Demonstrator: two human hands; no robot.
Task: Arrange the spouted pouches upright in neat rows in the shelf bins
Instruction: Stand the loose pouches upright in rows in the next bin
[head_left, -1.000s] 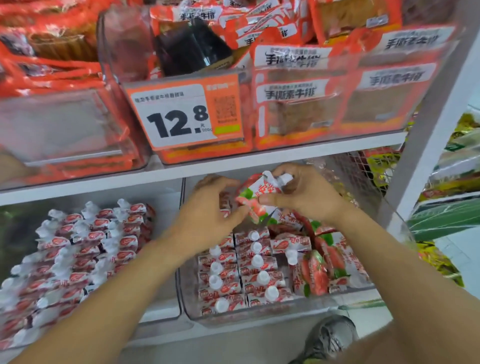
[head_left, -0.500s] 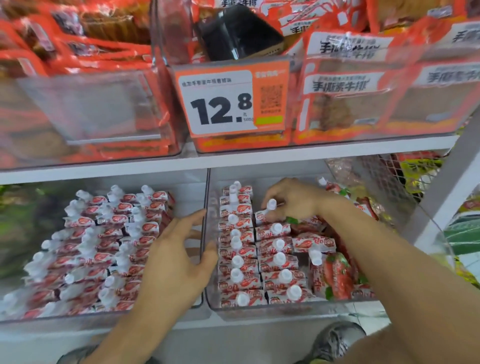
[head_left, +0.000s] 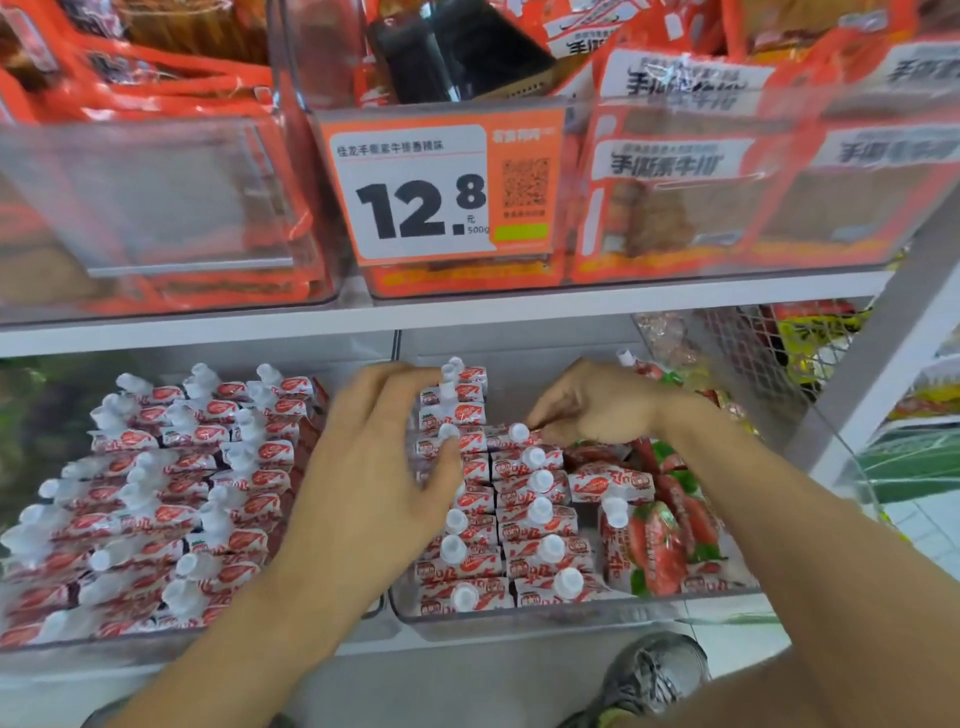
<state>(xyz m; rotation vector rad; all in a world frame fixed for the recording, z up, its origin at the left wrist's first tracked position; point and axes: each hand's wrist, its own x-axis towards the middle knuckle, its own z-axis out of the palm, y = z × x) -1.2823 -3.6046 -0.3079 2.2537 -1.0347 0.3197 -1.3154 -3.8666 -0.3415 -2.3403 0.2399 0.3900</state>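
The right hand (head_left: 597, 402) is pinching the top edge of a pouch (head_left: 511, 435) at the back of the 2nd row in the right bin (head_left: 571, 618), fingers curled round it. The left hand (head_left: 387, 457) is hovering over the 1st row (head_left: 457, 499), fingers spread and loosely bent, thumb touching a cap. To do this well, I judge the left should be bracing the standing row while the right is seating the pouch spout-up, flush behind its neighbour. Loose strawberry pouches (head_left: 665, 551) are lying flat at the right.

the orange price tag (head_left: 447, 189) on the upper bin reads "12.8" and "500g".
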